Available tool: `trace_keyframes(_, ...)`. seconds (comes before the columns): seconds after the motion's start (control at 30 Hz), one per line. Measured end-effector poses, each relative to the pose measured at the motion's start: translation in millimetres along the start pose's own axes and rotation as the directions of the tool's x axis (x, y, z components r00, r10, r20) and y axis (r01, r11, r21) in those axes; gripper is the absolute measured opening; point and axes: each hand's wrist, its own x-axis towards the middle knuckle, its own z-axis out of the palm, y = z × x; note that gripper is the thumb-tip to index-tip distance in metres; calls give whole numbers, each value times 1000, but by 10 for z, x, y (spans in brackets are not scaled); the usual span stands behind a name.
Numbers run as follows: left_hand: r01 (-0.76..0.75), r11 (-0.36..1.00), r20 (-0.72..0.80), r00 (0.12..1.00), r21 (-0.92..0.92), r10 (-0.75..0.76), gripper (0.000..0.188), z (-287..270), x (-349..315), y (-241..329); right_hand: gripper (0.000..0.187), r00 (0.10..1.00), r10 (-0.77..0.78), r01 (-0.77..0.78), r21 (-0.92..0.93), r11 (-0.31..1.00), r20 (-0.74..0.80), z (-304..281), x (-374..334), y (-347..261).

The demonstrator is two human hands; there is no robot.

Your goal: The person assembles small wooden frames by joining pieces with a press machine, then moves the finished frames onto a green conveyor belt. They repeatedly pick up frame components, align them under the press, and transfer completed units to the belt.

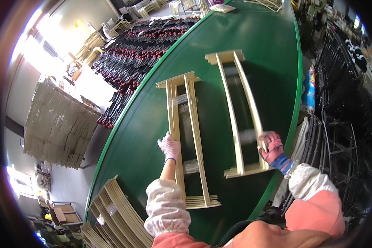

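Two bundles of cream ladder-like frames lie lengthwise on a green conveyor belt (213, 37). My left hand (169, 147), in a pink-and-white striped glove, grips the outer rail of the left frame bundle (197, 136). Clear plastic wrap spans its rails in places. Beside the right rail of the right frame bundle (230, 111) is my right hand (271, 149), in a red-and-blue glove. Its fingers are curled around something light-coloured, partly hidden and blurred, that I cannot make out.
More curved cream frames (120, 215) are stacked at the belt's lower left. Beyond the left edge stand rows of black parts with red ends (132, 62) and a wrapped tan stack (56, 124). Black metal frames (339, 140) line the right side.
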Motion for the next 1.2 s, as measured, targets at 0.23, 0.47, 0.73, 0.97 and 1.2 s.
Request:
trace_keyframes(0.23,210,962,111,975,-174,-193,18,-52,-806,-208,109,613,621,-721,24,693,489,843,-462,-212)
trace_keyframes(0.47,228,916,204,965,-329,-167,21,-144,-1146,-329,73,697,547,-664,127,737,465,914,-364,15)
trace_keyframes(0.73,365,851,163,931,-378,-327,20,-384,-2385,-1256,38,845,415,-510,277,814,336,1009,-398,-8)
trace_keyframes(0.97,640,755,223,764,-144,-605,22,-1047,-4229,-2278,57,985,-146,170,695,699,-94,860,-654,-2165)
trace_keyframes(1.2,567,823,12,824,-30,-567,11,-1305,-4847,-2375,86,184,-273,-975,210,68,944,1618,-2002,-4215)
